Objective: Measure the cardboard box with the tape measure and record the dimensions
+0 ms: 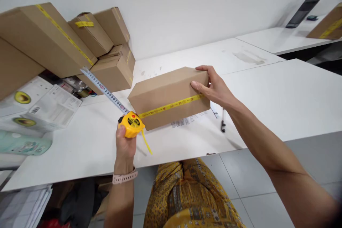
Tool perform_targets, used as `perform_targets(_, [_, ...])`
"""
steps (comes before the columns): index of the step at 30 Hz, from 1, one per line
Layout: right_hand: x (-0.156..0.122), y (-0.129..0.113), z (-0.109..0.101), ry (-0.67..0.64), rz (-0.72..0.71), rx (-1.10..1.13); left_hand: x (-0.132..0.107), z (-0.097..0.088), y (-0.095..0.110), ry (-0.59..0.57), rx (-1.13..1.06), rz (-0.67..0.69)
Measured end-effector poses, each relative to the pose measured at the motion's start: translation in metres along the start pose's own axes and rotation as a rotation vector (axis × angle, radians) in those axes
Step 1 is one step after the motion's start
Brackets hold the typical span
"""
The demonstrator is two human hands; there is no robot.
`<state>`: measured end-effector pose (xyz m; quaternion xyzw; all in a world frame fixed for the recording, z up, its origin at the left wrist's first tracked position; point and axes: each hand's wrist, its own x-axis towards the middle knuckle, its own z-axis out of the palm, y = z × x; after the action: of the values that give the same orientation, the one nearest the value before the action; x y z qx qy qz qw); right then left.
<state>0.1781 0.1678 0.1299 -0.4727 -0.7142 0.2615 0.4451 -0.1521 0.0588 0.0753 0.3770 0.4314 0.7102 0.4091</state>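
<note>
In my left hand is a yellow tape measure, its metal blade drawn out toward the upper left. A yellow strap dangles from its case. My right hand grips the right end of a long brown cardboard box, thumb on the near side and fingers over the top and end. Yellow printed tape runs along the box's near face. The tape measure's case is close by the box's left end; whether they touch I cannot tell. Under the box's near edge lies a printed sheet, partly covered.
Several taped cardboard boxes are stacked at the back left. White cartons with avocado pictures and a mint-green bottle stand at the left. A pen lies right of the sheet. A dark bottle stands far right near another box.
</note>
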Motion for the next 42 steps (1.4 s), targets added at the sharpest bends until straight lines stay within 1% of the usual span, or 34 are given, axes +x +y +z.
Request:
perform_targets(2, [-0.003,-0.004,-0.002,0.023,0.007,0.042,0.008,0.005,-0.003,-0.022,0.011,0.003])
perform_targets(5, [0.005,0.001,0.002,0.140,-0.042,0.051,0.031,0.015,-0.007,-0.059,0.031,0.020])
perform_targets(7, [0.013,0.016,0.011,0.199,-0.067,0.068,0.050,0.021,-0.012,-0.069,0.073,0.028])
perform_targets(9, [0.018,0.037,0.024,0.222,-0.057,0.098,0.064,0.026,-0.019,-0.080,0.117,0.020])
perform_targets(11, [0.020,0.059,0.036,0.216,-0.019,0.124,0.071,0.028,-0.024,-0.092,0.149,0.015])
perform_targets(12, [0.020,0.067,0.040,0.199,-0.002,0.135,0.070,0.028,-0.024,-0.094,0.163,0.021])
perform_targets(14, [0.018,0.077,0.043,0.170,0.000,0.130,0.060,0.026,-0.020,-0.092,0.182,0.052])
perform_targets(15, [0.017,0.076,0.041,0.182,-0.017,0.103,0.052,0.024,-0.015,-0.102,0.197,0.074])
perform_targets(16, [0.015,0.071,0.036,0.219,-0.039,0.066,0.042,0.021,-0.010,-0.128,0.221,0.093])
perform_targets(17, [0.014,0.062,0.029,0.273,-0.059,0.030,0.031,0.019,-0.004,-0.177,0.256,0.099])
perform_targets(19, [0.011,0.035,0.010,0.379,-0.071,0.012,0.008,0.015,0.007,-0.352,0.369,0.055])
perform_targets(20, [0.010,0.020,0.001,0.384,-0.055,0.058,-0.004,0.014,0.011,-0.459,0.442,0.016])
perform_targets(22, [0.006,-0.009,-0.015,0.359,-0.024,0.214,-0.023,0.014,0.015,-0.666,0.592,-0.060])
perform_targets(24, [0.000,-0.029,-0.024,0.301,0.001,0.340,-0.038,0.017,0.014,-0.830,0.712,-0.091])
perform_targets(26, [-0.009,-0.036,-0.026,0.272,-0.019,0.398,-0.047,0.020,0.012,-0.937,0.768,-0.105])
perform_targets(29, [-0.028,-0.029,-0.023,0.313,-0.063,0.421,-0.053,0.024,0.010,-1.018,0.799,-0.138])
perform_targets(30, [-0.035,-0.026,-0.020,0.332,-0.065,0.440,-0.053,0.026,0.010,-1.024,0.809,-0.148])
perform_targets(32, [-0.052,-0.020,-0.011,0.352,-0.064,0.474,-0.054,0.029,0.009,-0.996,0.825,-0.151])
perform_targets(34, [-0.070,-0.018,0.006,0.323,-0.084,0.466,-0.055,0.033,0.005,-0.916,0.829,-0.102])
perform_targets(35, [-0.080,-0.018,0.017,0.284,-0.103,0.435,-0.055,0.036,0.003,-0.869,0.828,-0.058])
perform_targets(37, [-0.098,-0.018,0.039,0.169,-0.171,0.341,-0.055,0.041,0.000,-0.795,0.830,0.059])
perform_targets(38, [-0.105,-0.016,0.048,0.113,-0.210,0.284,-0.054,0.043,0.000,-0.771,0.836,0.128])
perform_targets(39, [-0.109,-0.012,0.053,0.085,-0.234,0.225,-0.051,0.045,0.001,-0.753,0.842,0.203])
perform_targets(40, [-0.111,-0.006,0.055,0.093,-0.229,0.161,-0.047,0.047,0.004,-0.736,0.848,0.283])
perform_targets(41, [-0.111,0.002,0.052,0.140,-0.188,0.087,-0.042,0.049,0.009,-0.708,0.856,0.367])
perform_targets(42, [-0.109,0.013,0.046,0.218,-0.107,-0.002,-0.034,0.051,0.015,-0.662,0.866,0.450])
